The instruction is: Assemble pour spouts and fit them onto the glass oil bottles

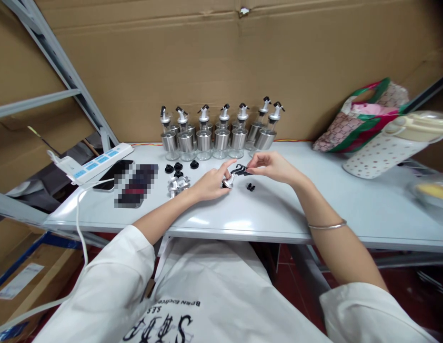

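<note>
My left hand (210, 185) is closed around a silver pourer spout (229, 180) with a black base, low over the table, its index finger raised. Just to the right, my right hand (267, 165) pinches at several small black levers (239, 170); whether it has lifted one is hard to make out. Some tiny black pieces (250, 187) lie below the right hand. Left of my left hand is a small heap of silver spouts (177, 186). Several black stoppers (178, 166) sit behind that heap.
Along the cardboard wall stand glass oil bottles (203, 140) with steel sleeves and pourers. A phone (112, 176), partly pixelated, and a power strip (102, 163) with a white cable lie left. A dotted jug (380, 150) and a patterned bag (345, 126) occupy the right.
</note>
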A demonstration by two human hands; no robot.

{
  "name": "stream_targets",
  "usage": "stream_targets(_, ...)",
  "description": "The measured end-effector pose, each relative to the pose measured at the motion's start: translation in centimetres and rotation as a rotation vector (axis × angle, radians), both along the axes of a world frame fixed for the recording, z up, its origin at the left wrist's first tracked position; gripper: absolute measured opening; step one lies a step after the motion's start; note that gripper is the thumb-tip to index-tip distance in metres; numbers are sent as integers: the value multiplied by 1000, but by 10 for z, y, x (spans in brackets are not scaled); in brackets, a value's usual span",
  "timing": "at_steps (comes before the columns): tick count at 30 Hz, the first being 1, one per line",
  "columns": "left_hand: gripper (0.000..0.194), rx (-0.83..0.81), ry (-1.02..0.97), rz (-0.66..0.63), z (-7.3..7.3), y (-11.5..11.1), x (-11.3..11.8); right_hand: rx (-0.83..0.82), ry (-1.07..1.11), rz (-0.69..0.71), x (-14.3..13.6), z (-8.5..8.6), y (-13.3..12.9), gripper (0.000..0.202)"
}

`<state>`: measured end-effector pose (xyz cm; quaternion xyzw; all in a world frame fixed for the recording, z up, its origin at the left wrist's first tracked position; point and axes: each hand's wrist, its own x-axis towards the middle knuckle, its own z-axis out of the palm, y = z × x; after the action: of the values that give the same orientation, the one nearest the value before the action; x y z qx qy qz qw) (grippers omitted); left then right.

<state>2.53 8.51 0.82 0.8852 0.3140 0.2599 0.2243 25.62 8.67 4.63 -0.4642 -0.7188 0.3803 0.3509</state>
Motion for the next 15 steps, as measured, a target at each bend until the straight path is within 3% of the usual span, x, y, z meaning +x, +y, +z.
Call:
stream_targets(5, 90, -30, 10, -11, -3, 1, 0, -5, 65, 31, -14, -2, -4, 32)
stream_targets(15, 90, -29, -16, -13, -3, 4, 0, 17, -39, 86, -13, -10, -1, 28)
